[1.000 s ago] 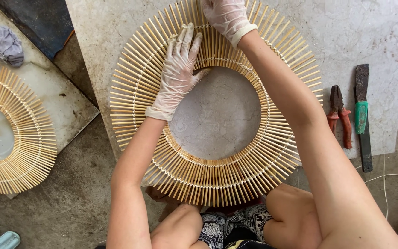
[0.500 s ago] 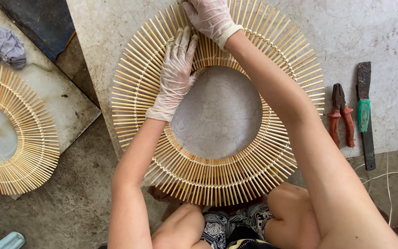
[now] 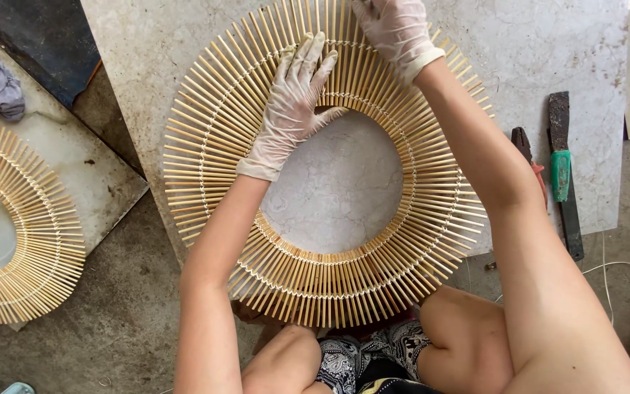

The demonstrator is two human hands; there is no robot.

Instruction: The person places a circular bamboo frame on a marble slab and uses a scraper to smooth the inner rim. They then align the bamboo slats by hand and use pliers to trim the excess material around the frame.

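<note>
Since a second ago the right hand [image 3: 397,29] has slid leftward along the far arc of the bamboo ring [image 3: 326,288], while the left hand [image 3: 291,109] has barely shifted. Nearest the knees, the ring's sticks look fully fanned and bound by two lines of cord, so the weaving seems almost done; any gap left would be under the hands, where I cannot tell. The ring lies flat on the stone worktop [image 3: 548,44]. The left hand rests released, fingers spread flat on the sticks beside the ring's inner edge. The right hand presses the far sticks, fingers curled; whether it pinches anything I cannot tell. No containers show. Right of the ring lie pliers [image 3: 526,149] and a green-handled knife [image 3: 561,175]; left sits a second ring [image 3: 30,241].
</note>
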